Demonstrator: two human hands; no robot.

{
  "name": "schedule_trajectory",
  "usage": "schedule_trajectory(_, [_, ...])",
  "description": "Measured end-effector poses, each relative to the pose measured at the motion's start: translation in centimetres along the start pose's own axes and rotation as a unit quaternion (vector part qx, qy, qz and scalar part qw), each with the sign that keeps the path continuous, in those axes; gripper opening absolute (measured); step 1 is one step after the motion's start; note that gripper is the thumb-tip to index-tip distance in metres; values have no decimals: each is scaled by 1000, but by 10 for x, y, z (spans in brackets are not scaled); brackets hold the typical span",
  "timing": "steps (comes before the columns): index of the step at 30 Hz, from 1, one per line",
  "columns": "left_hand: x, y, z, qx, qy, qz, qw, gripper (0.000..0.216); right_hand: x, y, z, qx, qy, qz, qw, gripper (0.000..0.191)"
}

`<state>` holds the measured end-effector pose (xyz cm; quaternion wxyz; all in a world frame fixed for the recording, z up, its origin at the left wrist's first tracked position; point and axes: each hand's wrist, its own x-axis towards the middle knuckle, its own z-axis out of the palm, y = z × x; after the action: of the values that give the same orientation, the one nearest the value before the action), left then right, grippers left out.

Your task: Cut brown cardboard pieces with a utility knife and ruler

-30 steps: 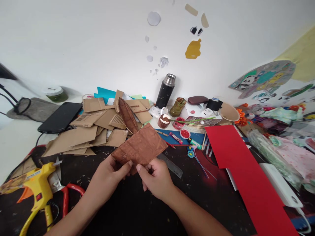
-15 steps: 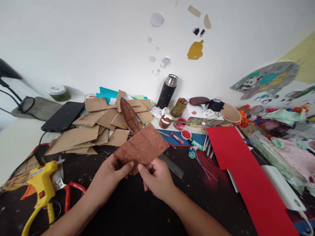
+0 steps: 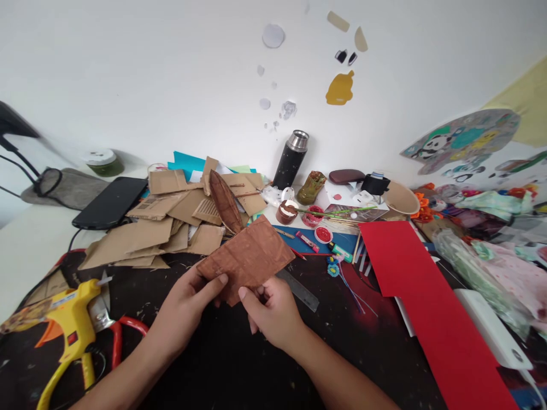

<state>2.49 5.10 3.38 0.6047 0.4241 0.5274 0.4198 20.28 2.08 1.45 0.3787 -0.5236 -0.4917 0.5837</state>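
Note:
A brown painted cardboard piece (image 3: 250, 256) is held above the dark desk mat (image 3: 239, 364), tilted up to the right. My left hand (image 3: 188, 307) pinches its lower left corner with the thumb on top. My right hand (image 3: 273, 310) grips its lower edge, fingers curled underneath. Just behind the piece lies a brown leaf-shaped cardboard shape (image 3: 224, 200) on a heap of cardboard scraps (image 3: 171, 222).
A yellow glue gun (image 3: 68, 324) and red-handled scissors (image 3: 117, 336) lie at the left. A metal ruler (image 3: 299, 289) sits right of my hands, a red paper sheet (image 3: 427, 302) further right. A black flask (image 3: 290, 159), paint pots (image 3: 320, 232), a phone (image 3: 111, 202) and craft clutter line the back.
The cardboard piece has shifted slightly in my hands; my left thumb has moved further onto its corner. Otherwise the scene is unchanged.

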Motion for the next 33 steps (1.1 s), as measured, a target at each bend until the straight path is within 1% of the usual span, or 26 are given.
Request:
schedule_trajectory(3, [0, 0, -4, 6, 12, -7, 1000, 46, -1, -1, -2, 21, -14, 2, 1000, 43])
schedule_trajectory(5, [0, -1, -5, 5, 10, -15, 1000, 49, -1, -3, -4, 40, -32, 5, 999, 50])
schedule_trajectory(7, [-1, -2, -6, 2, -4, -22, 1000, 52, -2, -4, -6, 61, -37, 11, 997, 59])
schedule_trajectory(9, [-1, -4, -6, 0, -23, -28, 999, 55, -1, -4, -7, 78, -25, 17, 997, 65])
schedule_trajectory(12, [-2, -9, -5, -7, -38, -38, 999, 57, 0, -3, -6, 91, 3, 25, 996, 65])
schedule_trajectory(17, [-2, -13, -4, -16, -35, -48, 998, 52, 0, -3, -2, 104, 26, 24, 994, 68])
schedule_trajectory(24, [0, -2, 1, 23, 2, -38, 999, 42, -2, -3, 0, 80, 22, 25, 996, 66])
schedule_trajectory(30, [1, -1, 1, 34, -13, -39, 999, 38, -2, -2, 1, 66, 21, 25, 997, 66])
schedule_trajectory(33, [1, -3, 0, 33, -19, -39, 998, 40, -2, -3, 0, 57, 21, 29, 998, 65])
